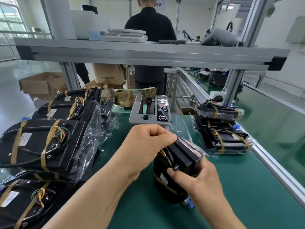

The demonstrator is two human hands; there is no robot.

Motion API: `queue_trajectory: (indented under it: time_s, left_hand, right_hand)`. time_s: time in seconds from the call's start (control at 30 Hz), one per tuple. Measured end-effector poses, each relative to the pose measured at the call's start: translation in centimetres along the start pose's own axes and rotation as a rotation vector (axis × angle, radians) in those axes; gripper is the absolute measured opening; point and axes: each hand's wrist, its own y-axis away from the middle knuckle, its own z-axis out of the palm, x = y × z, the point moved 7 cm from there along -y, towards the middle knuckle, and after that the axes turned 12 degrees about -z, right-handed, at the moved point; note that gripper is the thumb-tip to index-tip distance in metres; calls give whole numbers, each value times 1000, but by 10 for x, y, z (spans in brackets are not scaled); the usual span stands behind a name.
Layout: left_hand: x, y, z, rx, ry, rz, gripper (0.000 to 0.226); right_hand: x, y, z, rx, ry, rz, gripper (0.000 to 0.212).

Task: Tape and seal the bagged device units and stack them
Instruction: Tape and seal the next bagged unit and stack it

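A black device unit [181, 159] in a clear plastic bag stands on end on the green mat in front of me. My left hand [145, 146] pinches the bag's top edge at the unit's upper end. My right hand [191, 177] grips the unit's near side, fingers curled round it. Just behind stands a grey tape dispenser [149, 111]. A stack of bagged, taped units [221, 128] lies to the right. Several bagged units [44, 142] with tan tape bands lie piled on the left.
An aluminium shelf beam [148, 53] crosses overhead with trays on it. A person in black [150, 30] stands behind the bench, back turned. Cardboard boxes [42, 85] sit on the floor at left. A conveyor rail [272, 159] borders the mat on the right.
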Motion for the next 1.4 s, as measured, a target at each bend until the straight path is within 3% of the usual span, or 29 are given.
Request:
queue_trajectory:
  time_s: [0.7, 0.9, 1.03, 1.27, 1.4]
  left_hand:
    - [-5, -13, 1, 122, -95, -5, 16]
    - [-6, -13, -1, 208, -197, 16, 15]
    - [-5, -13, -1, 181, -270, 44, 14]
    - [-15, -16, -7, 289, -273, 35, 38]
    - [-18, -20, -10, 309, -204, 42, 24]
  right_hand:
    - [-2, 0, 5, -15, -26, -4, 49]
    - [-4, 0, 6, -32, -8, -12, 53]
    - [-2, 1, 6, -23, -32, 5, 50]
    - [-5, 1, 7, -35, 13, -13, 51]
    - [-7, 2, 7, -27, 36, -21, 56]
